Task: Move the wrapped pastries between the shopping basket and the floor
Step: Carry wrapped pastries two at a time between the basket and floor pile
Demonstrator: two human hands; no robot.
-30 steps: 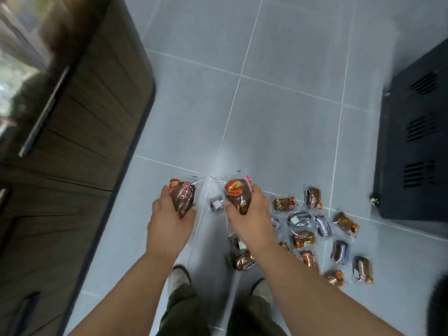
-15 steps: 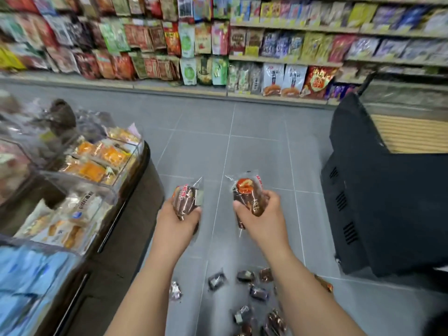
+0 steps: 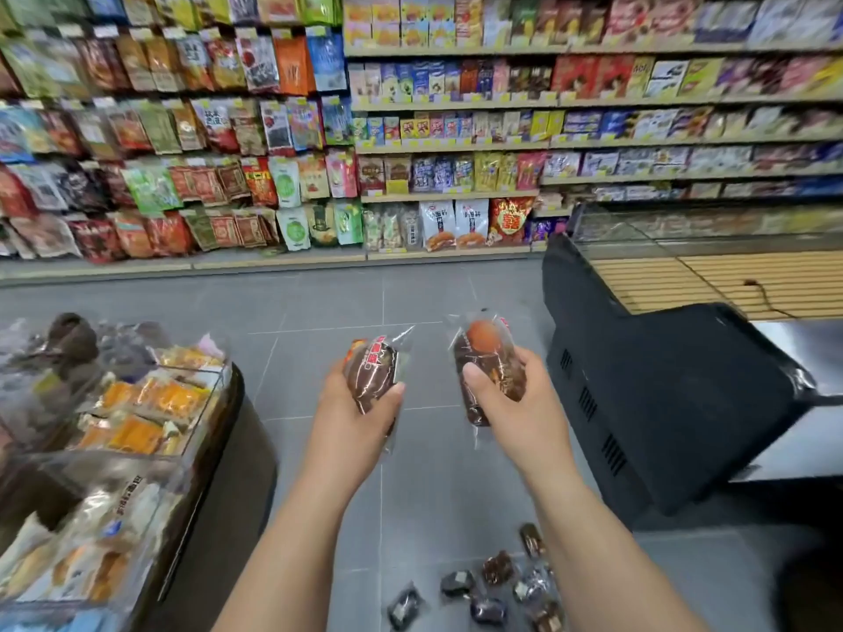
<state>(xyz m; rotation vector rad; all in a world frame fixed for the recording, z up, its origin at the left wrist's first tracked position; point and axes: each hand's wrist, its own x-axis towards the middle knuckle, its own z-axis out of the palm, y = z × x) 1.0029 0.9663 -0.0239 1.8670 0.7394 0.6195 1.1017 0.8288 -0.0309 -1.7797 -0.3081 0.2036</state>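
Lifted off the floor (image 3: 319,303) since a second ago, one wrapped pastry (image 3: 370,374) sits gripped in the left hand (image 3: 351,421), a second pastry (image 3: 490,367) in the right hand (image 3: 517,405). Carrying looks under way (no shopping basket in view); next, find it and drop both in.

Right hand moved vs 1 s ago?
Yes: the right hand, gripping its wrapped pastry, has lifted up and away from the pastries on the floor, which it was right beside before.
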